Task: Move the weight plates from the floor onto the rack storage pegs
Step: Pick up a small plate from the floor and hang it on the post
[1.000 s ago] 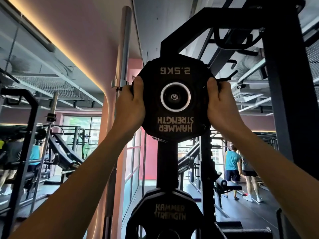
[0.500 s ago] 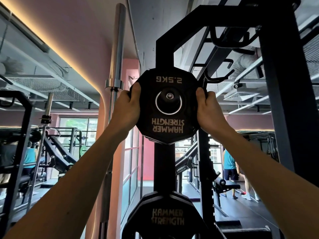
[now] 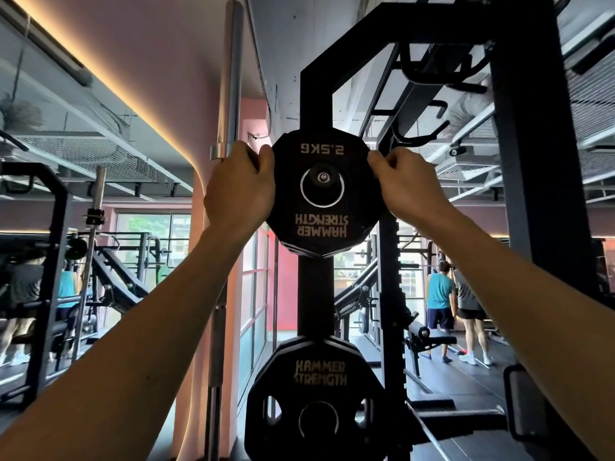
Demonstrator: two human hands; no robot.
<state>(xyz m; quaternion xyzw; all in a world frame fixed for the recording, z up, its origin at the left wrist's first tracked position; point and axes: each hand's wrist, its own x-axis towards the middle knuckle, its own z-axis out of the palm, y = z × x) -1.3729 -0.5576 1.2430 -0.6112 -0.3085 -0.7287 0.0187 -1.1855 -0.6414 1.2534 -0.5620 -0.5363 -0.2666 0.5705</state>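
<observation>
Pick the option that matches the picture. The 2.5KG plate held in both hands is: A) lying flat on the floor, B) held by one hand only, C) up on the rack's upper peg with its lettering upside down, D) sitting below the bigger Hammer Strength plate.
C: the 2.5KG plate has the peg's end through its centre hole, its lettering reads inverted, and the left hand and right hand grip its edges, above the larger plate.

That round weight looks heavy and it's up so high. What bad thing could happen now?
Two worries. The plate hangs on the peg, whose tip pokes through the hole; if it isn't pushed far back, it might slide off. Also, the left hand and right hand pinch its edges, so fingers could get squeezed against plates behind it.
</observation>
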